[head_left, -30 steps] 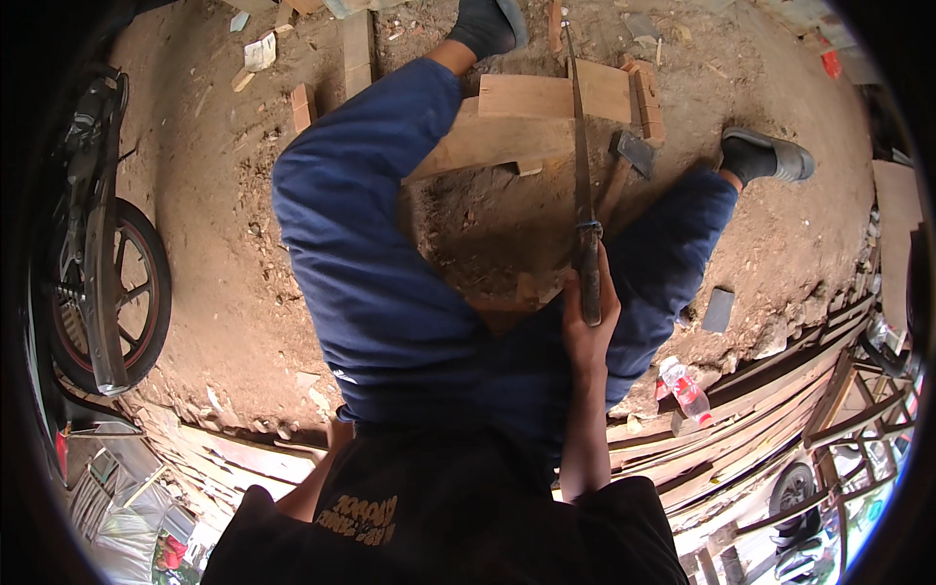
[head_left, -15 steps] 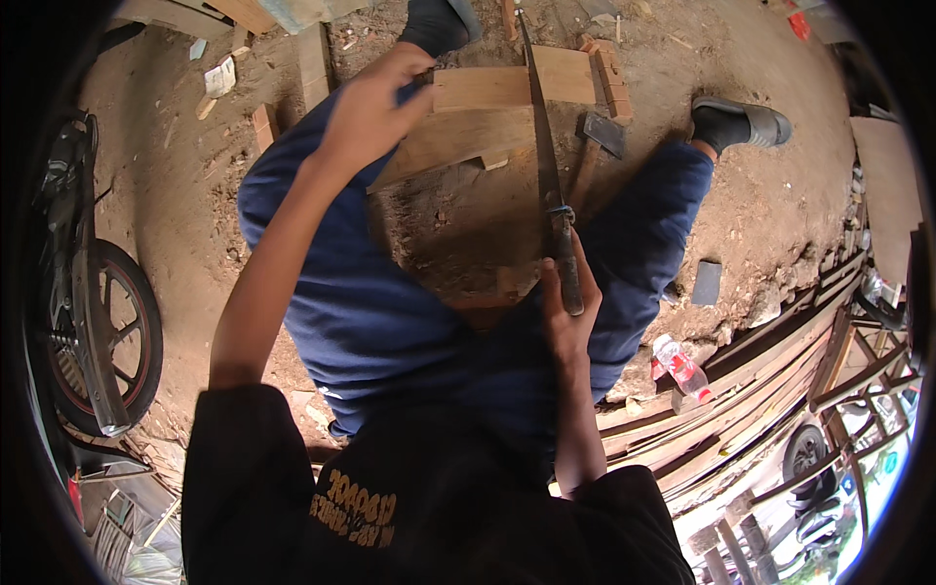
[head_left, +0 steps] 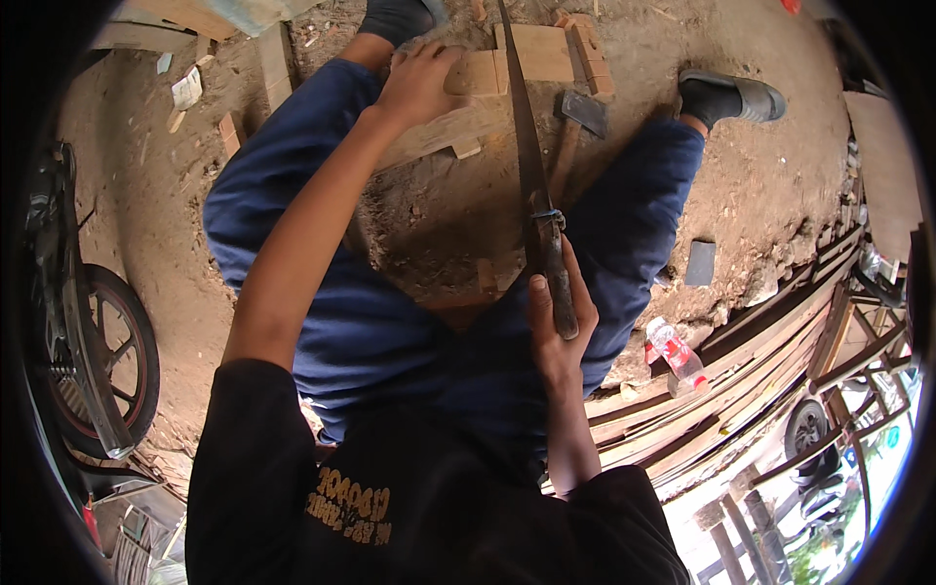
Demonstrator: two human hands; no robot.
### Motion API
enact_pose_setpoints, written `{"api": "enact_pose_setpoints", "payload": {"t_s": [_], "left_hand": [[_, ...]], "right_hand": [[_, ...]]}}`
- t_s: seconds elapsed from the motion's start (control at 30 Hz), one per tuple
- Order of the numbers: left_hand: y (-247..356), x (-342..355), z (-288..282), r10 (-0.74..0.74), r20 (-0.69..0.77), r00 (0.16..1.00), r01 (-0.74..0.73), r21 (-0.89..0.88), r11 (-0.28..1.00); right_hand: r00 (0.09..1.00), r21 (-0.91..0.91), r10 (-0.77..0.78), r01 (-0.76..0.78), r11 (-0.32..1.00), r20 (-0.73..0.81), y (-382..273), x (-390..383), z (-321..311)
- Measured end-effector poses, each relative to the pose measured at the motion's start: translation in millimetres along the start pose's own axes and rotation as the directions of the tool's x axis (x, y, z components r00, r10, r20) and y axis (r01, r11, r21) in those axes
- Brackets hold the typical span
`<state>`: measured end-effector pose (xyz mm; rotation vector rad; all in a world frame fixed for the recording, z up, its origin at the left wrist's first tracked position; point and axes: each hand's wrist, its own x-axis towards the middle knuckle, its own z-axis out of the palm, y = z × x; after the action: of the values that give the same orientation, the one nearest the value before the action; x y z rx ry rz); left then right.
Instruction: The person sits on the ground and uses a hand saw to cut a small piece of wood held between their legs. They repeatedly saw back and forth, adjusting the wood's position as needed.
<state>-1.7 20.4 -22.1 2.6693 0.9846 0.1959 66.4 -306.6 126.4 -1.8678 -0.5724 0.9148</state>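
1. Fingers of the right hand (head_left: 565, 348) are wrapped around the handle of a saw (head_left: 529, 136), with the thumb laid along its side; I have it between the 2 knees, blade pointing up and away.
2. On my left, the fingers of the left hand (head_left: 419, 88) are spread at the near end of a wood block (head_left: 478, 74); I cannot tell whether they clasp it or only rest there.
3. I see a lighter board (head_left: 544, 53) just right of that block, and the blade passes in front of the wood; whether it touches, I cannot tell.
4. Beside the board's right end I make out bricks (head_left: 591, 60). Below the block, a plank (head_left: 439, 136) lies on the dirt floor (head_left: 419, 229).
5. Near the right leg lies a hammer (head_left: 584, 113), its handle slanting down toward the saw.
6. As for containers, I find 1 clear bottle (head_left: 681, 359) with red on it, tipped on its side by the stacked slats (head_left: 721, 375); I cannot tell what is inside.
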Motion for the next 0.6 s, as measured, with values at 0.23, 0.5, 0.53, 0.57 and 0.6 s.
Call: {"api": "enact_pose_setpoints", "payload": {"t_s": [0.23,0.5,0.53,0.57,0.6], "left_hand": [[5.3,-2.2,9.9,0.043,-0.046,0.998,-0.047,-0.072,0.996],[11.4,7.1,22.1,0.042,-0.082,0.996,-0.043,-0.011,0.999],[10.0,5.6,23.7,0.048,-0.114,0.992,-0.050,-0.013,0.999],[9.4,4.5,25.8,0.054,-0.146,0.988,-0.057,-0.015,0.998],[9.5,4.1,28.1,0.043,-0.128,0.991,-0.043,-0.001,0.999]], "right_hand": [[0.988,-0.044,-0.153,0.152,0.987,-0.023,1.6,2.7,-0.3],[0.991,-0.114,-0.134,0.132,0.985,-0.014,-3.0,7.1,-3.6],[0.990,-0.118,-0.137,0.135,0.984,-0.012,-2.6,6.9,-4.7],[0.992,-0.112,-0.129,0.127,0.986,-0.007,-2.3,6.0,-6.3],[0.993,-0.108,-0.117,0.115,0.987,-0.004,-2.7,5.0,-7.2]]}}
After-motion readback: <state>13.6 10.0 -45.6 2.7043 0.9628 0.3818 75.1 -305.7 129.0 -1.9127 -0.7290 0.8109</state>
